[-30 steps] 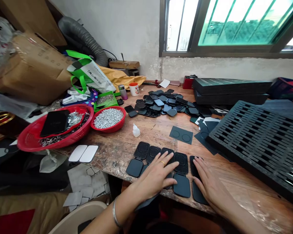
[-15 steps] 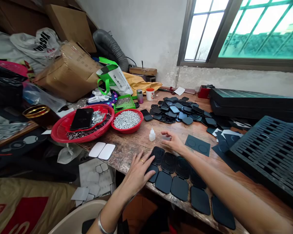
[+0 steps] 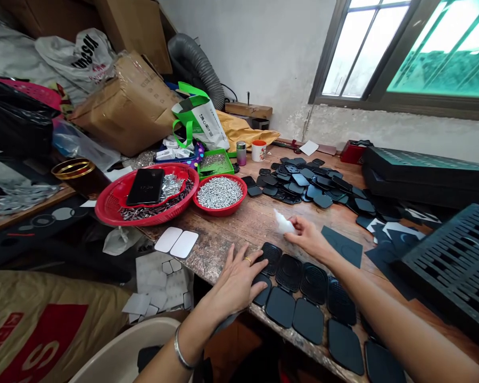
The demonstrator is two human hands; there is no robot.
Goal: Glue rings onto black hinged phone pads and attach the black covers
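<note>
My right hand grips a small white glue bottle, lifted and tilted just above the wooden table. My left hand lies flat with fingers spread on the leftmost of a row of open black hinged cases laid along the table's front edge. A ring is on one finger and a bracelet on that wrist.
A red basket holds a black phone and metal parts; a red bowl of screws sits beside it. A heap of black cases lies further back. Black slotted trays stand at right. Boxes and bags crowd the left.
My right hand left the row of cases, reached to the small white bottle and picked it up. My left hand slid to the row's left end. The view swung left.
</note>
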